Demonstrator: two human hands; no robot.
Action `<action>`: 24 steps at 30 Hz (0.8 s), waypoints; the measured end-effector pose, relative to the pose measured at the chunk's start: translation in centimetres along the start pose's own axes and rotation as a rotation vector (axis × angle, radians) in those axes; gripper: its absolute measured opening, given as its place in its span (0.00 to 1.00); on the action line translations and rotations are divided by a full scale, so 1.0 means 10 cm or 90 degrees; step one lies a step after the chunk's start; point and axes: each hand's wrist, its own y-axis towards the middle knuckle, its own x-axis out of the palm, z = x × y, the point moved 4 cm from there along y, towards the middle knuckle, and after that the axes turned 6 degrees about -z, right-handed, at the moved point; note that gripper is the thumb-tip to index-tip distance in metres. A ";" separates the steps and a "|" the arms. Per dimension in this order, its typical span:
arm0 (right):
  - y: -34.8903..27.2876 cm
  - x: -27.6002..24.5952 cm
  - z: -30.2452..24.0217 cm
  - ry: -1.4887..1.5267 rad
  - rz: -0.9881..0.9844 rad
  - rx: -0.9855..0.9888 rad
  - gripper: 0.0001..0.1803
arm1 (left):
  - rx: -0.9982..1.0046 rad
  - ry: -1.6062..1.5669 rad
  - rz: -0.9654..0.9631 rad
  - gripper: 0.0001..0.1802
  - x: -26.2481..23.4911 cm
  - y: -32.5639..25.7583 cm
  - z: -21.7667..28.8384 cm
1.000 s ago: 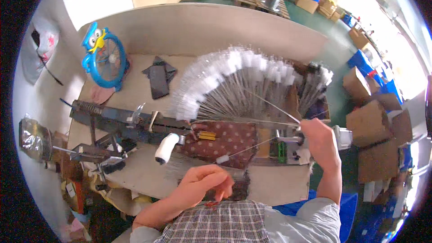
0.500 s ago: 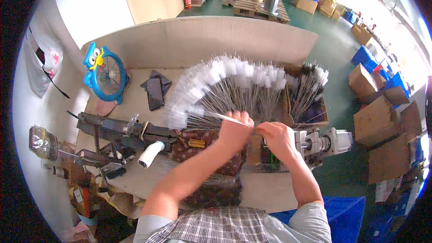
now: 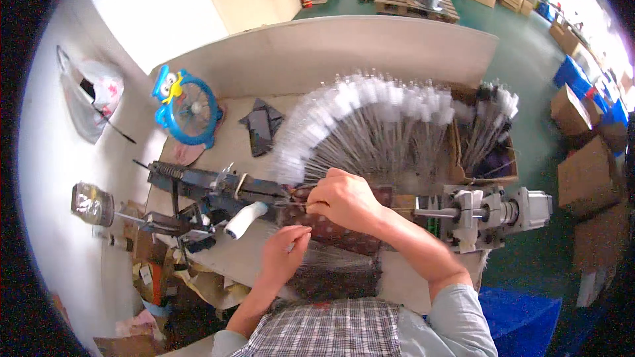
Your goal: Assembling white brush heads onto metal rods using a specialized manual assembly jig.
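My right hand [image 3: 347, 201] reaches left across the bench, thumb and fingers pinched on a thin wire [image 3: 299, 204] at the tip of a long black metal fixture [image 3: 254, 188]. Closer to my body, my left hand [image 3: 286, 251] is closed with thumb and fingertips together; what it holds, if anything, I cannot make out. Beneath both hands lies a dark red patterned cloth [image 3: 350, 233]. Beyond them a big fan of white-bristled wire brushes [image 3: 370, 99] spreads over the bench, wire stems pointing toward me.
To the right stands a grey motor-driven chuck [image 3: 473, 211] with a spindle. A carton [image 3: 489, 172] holds more brushes. At left are a blue toy-shaped fan [image 3: 192, 112], a phone [image 3: 260, 133] and a white-handled lever [image 3: 245, 220]. A low board [image 3: 331, 46] closes the bench's back.
My left hand has left the brush fan, where it held a white strip-like piece, and drawn back toward me. My right hand has moved left to the black fixture. The view has shifted.
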 end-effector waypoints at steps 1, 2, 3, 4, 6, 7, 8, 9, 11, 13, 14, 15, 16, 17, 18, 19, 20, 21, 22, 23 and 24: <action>0.07 0.11 0.02 -0.007 0.004 0.004 0.06 | -0.005 0.001 0.008 0.11 -0.03 -0.05 -0.06; 0.13 0.23 0.00 -0.007 -0.001 -0.004 0.06 | -0.129 -0.202 0.017 0.11 -0.05 -0.11 -0.22; 0.19 0.32 0.00 -0.024 0.006 0.010 0.06 | -0.248 -0.406 0.024 0.12 -0.03 -0.16 -0.38; 0.23 0.40 -0.01 -0.042 0.015 0.026 0.06 | -0.247 -0.410 0.028 0.12 -0.07 -0.18 -0.47; 0.30 0.48 -0.06 -0.076 0.005 0.044 0.05 | -0.338 -0.658 0.104 0.16 -0.14 -0.24 -0.69; 0.33 0.50 -0.07 -0.086 -0.009 0.058 0.05 | -0.337 -0.665 0.105 0.16 -0.15 -0.24 -0.74; 0.34 0.53 -0.07 -0.097 -0.024 0.072 0.05 | -0.337 -0.787 0.121 0.17 -0.15 -0.22 -0.74; 0.35 0.53 -0.08 -0.102 -0.031 0.073 0.05 | -0.336 -0.908 0.137 0.19 -0.16 -0.17 -0.74; 0.34 0.50 -0.05 -0.114 -0.025 0.073 0.05 | -0.353 -0.966 0.062 0.20 -0.19 -0.04 -0.54; 0.35 0.49 -0.08 -0.122 -0.039 0.075 0.05 | -0.373 -0.880 0.172 0.22 -0.08 0.09 -0.34; 0.36 0.47 -0.10 -0.129 -0.042 0.080 0.05 | -0.314 -0.509 -0.064 0.23 -0.01 0.13 -0.53; 0.37 0.46 -0.13 -0.115 -0.049 0.080 0.06 | -0.284 -0.409 -0.047 0.22 0.08 0.10 -0.79; 0.36 0.46 -0.15 -0.114 -0.053 0.080 0.06 | -0.253 -0.309 -0.033 0.22 0.16 0.08 -0.94; 0.38 0.45 -0.13 -0.109 -0.049 0.080 0.06 | -0.250 -0.308 -0.038 0.22 0.11 0.13 -0.90; 0.34 0.44 -0.13 -0.102 -0.048 0.082 0.06 | -0.257 -0.223 -0.056 0.22 0.03 0.15 -0.79; 0.29 0.42 -0.13 -0.101 -0.046 0.090 0.06 | -0.262 -0.136 -0.073 0.21 0.00 0.16 -0.72; 0.27 0.36 -0.16 -0.092 -0.008 0.048 0.05 | -0.263 -0.132 -0.073 0.21 0.02 0.16 -0.72; 0.24 0.28 -0.20 -0.083 0.032 0.006 0.04 | -0.221 -0.211 -0.049 0.19 0.03 0.16 -0.70; 0.18 0.23 -0.21 -0.079 0.036 0.007 0.04 | -0.178 -0.289 -0.025 0.18 0.04 0.17 -0.67; 0.08 0.16 -0.26 -0.089 0.059 -0.015 0.06 | -0.178 -0.285 -0.029 0.18 0.07 0.17 -0.63; -0.03 0.10 -0.29 -0.097 0.081 -0.040 0.08 | -0.203 -0.431 -0.011 0.15 0.14 0.16 -0.59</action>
